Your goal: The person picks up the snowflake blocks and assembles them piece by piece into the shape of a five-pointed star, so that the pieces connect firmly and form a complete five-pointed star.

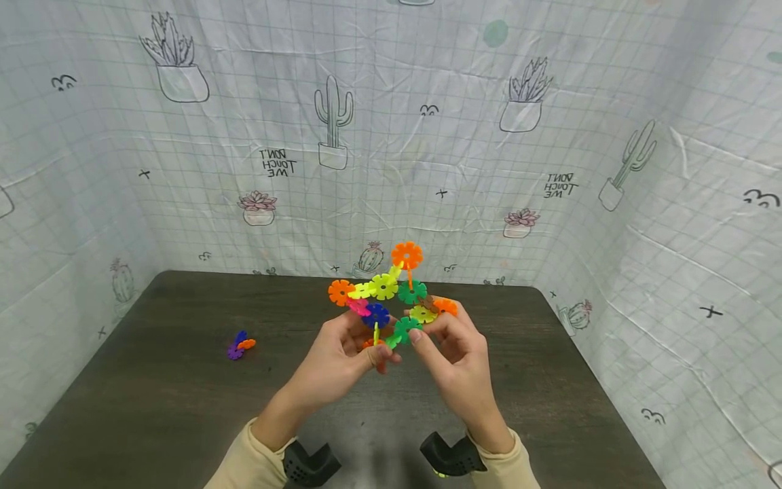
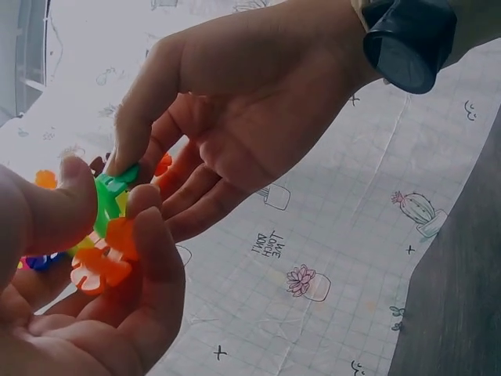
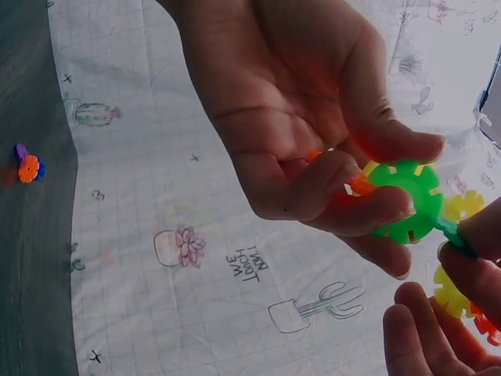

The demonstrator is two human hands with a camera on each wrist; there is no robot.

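Observation:
Both hands hold a ring-shaped chain of slotted plastic flower discs (image 1: 385, 285) in mid-air above the table. Between its thumb and fingers, my left hand (image 1: 332, 356) grips a bright green disc (image 3: 407, 192); orange discs (image 2: 102, 266) sit within those fingers. My right hand (image 1: 459, 356) pinches a darker green disc (image 1: 404, 328), which meets the bright green one at its edge. Yellow, blue, pink and brown discs make up other parts of the chain, with an orange disc (image 1: 415, 251) at its far end. Fingers hide some joints.
On the dark table (image 1: 183, 407), left of the hands, lies a small joined cluster of purple, blue and orange discs (image 1: 235, 352). Printed cloth (image 1: 391, 197) hangs behind and along both sides. A bit of yellow-green shows below the right wrist's black camera mount (image 1: 453, 456).

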